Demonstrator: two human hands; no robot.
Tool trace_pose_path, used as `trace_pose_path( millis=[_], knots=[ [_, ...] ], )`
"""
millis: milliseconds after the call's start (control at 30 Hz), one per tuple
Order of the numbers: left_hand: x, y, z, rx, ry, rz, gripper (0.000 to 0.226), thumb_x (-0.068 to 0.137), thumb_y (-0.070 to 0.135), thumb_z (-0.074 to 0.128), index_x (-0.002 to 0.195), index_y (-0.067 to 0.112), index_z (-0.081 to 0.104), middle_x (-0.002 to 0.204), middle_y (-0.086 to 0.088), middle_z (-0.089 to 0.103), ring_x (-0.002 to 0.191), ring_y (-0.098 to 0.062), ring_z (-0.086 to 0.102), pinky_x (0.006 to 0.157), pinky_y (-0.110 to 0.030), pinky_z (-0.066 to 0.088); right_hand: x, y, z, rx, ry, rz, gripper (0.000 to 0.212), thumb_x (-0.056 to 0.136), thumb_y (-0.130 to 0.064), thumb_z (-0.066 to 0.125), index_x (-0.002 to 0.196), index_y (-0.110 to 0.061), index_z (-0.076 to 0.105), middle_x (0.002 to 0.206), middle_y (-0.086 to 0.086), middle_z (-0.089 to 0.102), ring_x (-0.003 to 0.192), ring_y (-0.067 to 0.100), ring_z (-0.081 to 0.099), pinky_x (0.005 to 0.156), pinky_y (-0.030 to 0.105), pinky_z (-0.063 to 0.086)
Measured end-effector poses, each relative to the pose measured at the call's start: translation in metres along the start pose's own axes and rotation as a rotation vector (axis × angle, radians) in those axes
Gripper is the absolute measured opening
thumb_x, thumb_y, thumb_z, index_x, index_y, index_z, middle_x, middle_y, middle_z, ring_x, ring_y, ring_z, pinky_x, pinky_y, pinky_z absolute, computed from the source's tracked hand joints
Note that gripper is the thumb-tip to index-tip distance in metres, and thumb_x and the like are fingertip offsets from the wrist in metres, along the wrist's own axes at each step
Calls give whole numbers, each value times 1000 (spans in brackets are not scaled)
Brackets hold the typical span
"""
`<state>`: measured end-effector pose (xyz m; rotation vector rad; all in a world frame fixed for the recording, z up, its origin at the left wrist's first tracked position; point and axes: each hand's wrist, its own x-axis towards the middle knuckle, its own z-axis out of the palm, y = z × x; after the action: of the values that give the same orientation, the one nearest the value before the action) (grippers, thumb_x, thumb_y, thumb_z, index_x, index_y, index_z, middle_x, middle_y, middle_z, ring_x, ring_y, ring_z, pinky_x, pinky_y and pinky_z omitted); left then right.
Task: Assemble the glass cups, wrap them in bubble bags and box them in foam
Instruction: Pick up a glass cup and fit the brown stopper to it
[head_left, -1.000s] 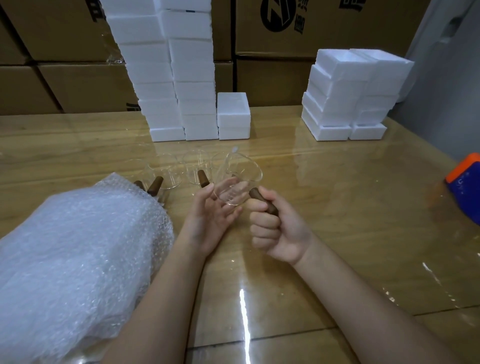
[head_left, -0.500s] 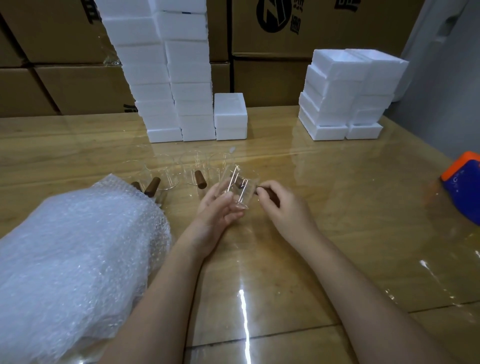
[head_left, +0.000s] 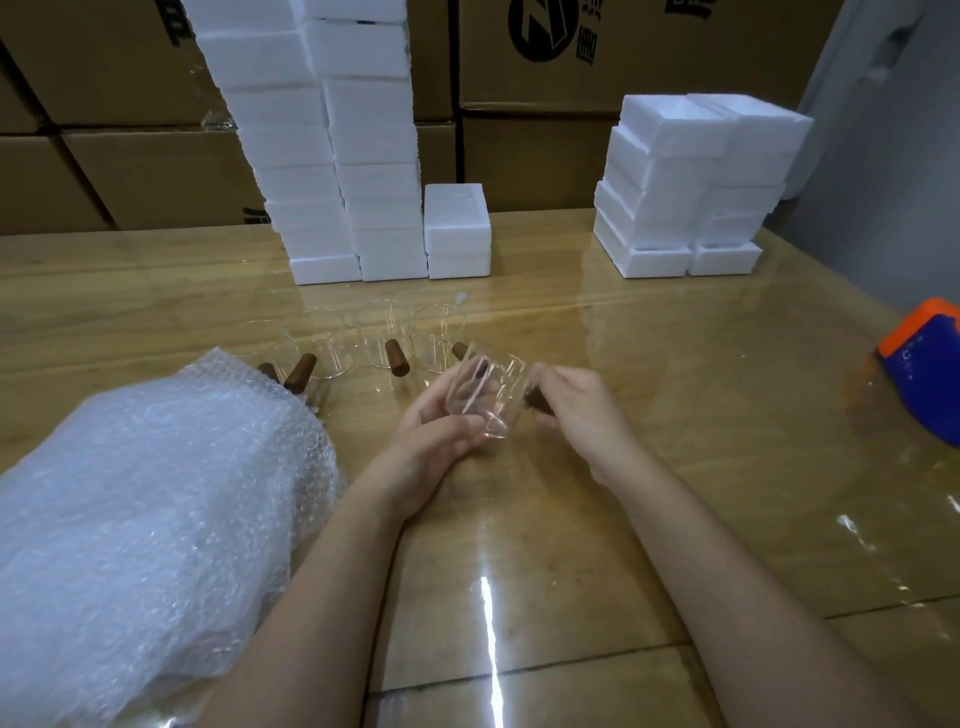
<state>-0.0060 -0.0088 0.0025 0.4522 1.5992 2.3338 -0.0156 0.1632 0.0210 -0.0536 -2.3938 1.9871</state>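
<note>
Here, the left hand (head_left: 436, 441) cradles the tilted glass cup (head_left: 485, 397) from beneath, fingers curled round its wall, steadying it above the table (head_left: 675, 415) while the right hand (head_left: 582, 415) pinches its brown handle (head_left: 537, 404), probably to seat it; bubble bags (head_left: 156, 493) and foam boxes (head_left: 363, 156) wait within reach for the later wrapping and boxing
</note>
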Motion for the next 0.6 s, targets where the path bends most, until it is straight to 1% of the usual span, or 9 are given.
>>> trace_pose_path(
  millis=[67, 100, 167, 300, 333, 433, 500, 533, 600],
  knots=[
    [0, -1, 3, 1, -12, -2, 64, 66, -4, 53, 127, 16, 50, 112, -5, 63, 93, -16, 66, 78, -29, 54, 1, -1, -6, 307, -69, 139, 33, 95, -34, 50, 68, -17, 59, 44, -3, 44, 35, 9, 33, 33, 16, 25],
    [0, -2, 4, 6, 4, -1, 64, 64, -5, 52, 125, 14, 48, 113, -7, 62, 92, -17, 67, 79, -30, 55, 1, -1, -6, 465, -102, 175, 30, 95, -36, 51, 74, -15, 57, 43, -3, 40, 33, 7, 28, 32, 16, 20],
    [1, -5, 8, 19, 60, 9, 64, 60, -3, 58, 120, 15, 47, 110, -8, 65, 92, -21, 68, 79, -30, 55, -1, -1, 0, 653, -127, 150, 22, 95, -33, 53, 83, -14, 54, 48, -3, 42, 35, 6, 31, 33, 16, 23],
    [1, -3, 6, 129, 210, 36, 72, 55, 32, 74, 122, 29, 48, 99, 0, 69, 90, -17, 66, 70, -25, 50, -16, -3, 26, 539, -63, -28, 6, 95, -22, 55, 90, -19, 54, 56, -7, 53, 47, 5, 46, 44, 16, 37],
    [2, -2, 5, 162, 236, 35, 73, 58, 39, 74, 125, 28, 48, 100, -1, 68, 87, -17, 67, 67, -24, 49, -19, -2, 30, 495, -53, -74, 6, 96, -21, 54, 91, -19, 53, 56, -9, 53, 48, 3, 48, 45, 15, 38],
    [3, -2, 7, 191, 310, 58, 81, 64, 52, 69, 126, 4, 49, 93, -8, 66, 79, -21, 63, 63, -28, 45, -23, -3, 37, 427, -1, -185, 8, 97, -17, 52, 90, -17, 49, 53, -12, 52, 50, -1, 50, 44, 14, 36],
    [5, 0, 15, 200, 373, 80, 76, 69, 58, 65, 119, 2, 52, 86, -5, 65, 72, -16, 58, 60, -28, 42, -24, -4, 38, 449, 24, -212, 7, 96, -12, 53, 91, -15, 49, 59, -11, 56, 53, -1, 54, 46, 14, 38],
    [6, 0, 19, 216, 412, 94, 71, 74, 60, 63, 117, 4, 53, 86, -2, 64, 71, -14, 57, 61, -29, 44, -24, -4, 39, 465, 33, -211, 6, 95, -10, 54, 93, -14, 50, 68, -8, 60, 58, -1, 57, 50, 14, 41],
    [9, 0, 25, 291, 510, 128, 70, 80, 65, 56, 119, 7, 50, 96, 1, 63, 81, -13, 57, 75, -37, 48, -25, -3, 43, 418, 72, -176, 11, 93, -12, 58, 103, -14, 53, 88, 3, 64, 75, 1, 61, 66, 17, 47]
  ],
)
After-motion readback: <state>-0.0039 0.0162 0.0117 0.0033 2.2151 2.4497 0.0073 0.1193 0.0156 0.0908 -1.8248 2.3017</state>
